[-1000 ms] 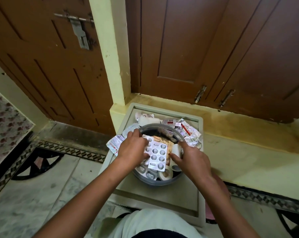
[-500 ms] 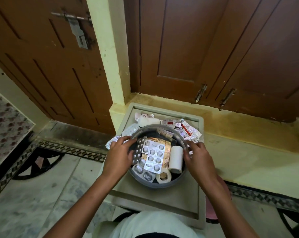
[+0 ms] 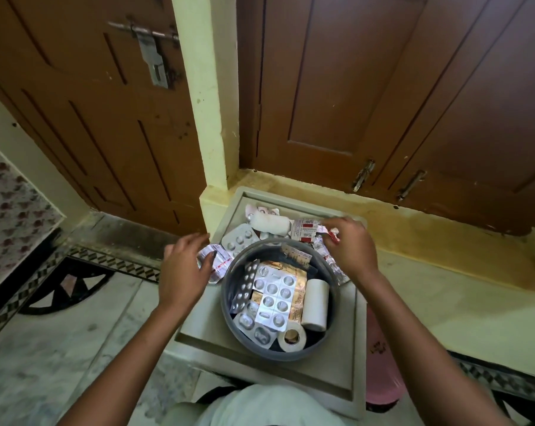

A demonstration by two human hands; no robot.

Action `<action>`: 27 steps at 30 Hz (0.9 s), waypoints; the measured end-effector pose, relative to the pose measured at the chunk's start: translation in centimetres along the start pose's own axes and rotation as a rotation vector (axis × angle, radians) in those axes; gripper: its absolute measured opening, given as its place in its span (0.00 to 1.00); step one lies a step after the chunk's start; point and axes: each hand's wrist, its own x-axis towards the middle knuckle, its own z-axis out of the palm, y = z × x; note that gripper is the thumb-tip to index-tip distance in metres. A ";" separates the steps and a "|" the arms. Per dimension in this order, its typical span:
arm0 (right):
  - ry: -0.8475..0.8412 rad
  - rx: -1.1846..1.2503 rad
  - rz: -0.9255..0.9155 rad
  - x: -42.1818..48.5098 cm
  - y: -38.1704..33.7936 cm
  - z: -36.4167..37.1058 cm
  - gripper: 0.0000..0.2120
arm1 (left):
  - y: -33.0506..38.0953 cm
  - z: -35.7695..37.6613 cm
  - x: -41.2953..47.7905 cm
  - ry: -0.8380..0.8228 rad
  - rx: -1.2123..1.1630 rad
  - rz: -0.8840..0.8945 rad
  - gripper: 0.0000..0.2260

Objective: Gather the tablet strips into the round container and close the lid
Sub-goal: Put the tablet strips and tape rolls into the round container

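Observation:
A grey round container (image 3: 229, 305) stands on a beige stool top (image 3: 337, 370), with no lid on it. Inside lie several silver and gold tablet strips (image 3: 274, 290) and two white tape rolls (image 3: 314, 299). More strips lie outside it: a red-printed one (image 3: 220, 259) at the left rim, a silver blister (image 3: 238, 241) behind, red-and-white ones (image 3: 306, 230) at the back right. My left hand (image 3: 184, 272) hovers over the left strips with fingers spread, holding nothing. My right hand (image 3: 350, 252) pinches a red-and-white strip at the back right. No lid is visible.
A white bandage roll (image 3: 269, 224) lies behind the container. Brown wooden doors (image 3: 383, 87) and a yellow pillar (image 3: 204, 87) rise just beyond the stool. A yellow ledge (image 3: 444, 287) runs to the right, a pink object (image 3: 380, 364) stands beside the stool, and patterned floor lies left.
Both hands left the container's inside and rim. The left one moved out to the strips at the left, the right one reached back right and took hold of a strip.

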 end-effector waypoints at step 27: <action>-0.445 -0.186 -0.192 -4.6 -5.5 0.1 0.26 | 4.1 -5.0 -1.7 -0.154 -0.696 -0.077 0.17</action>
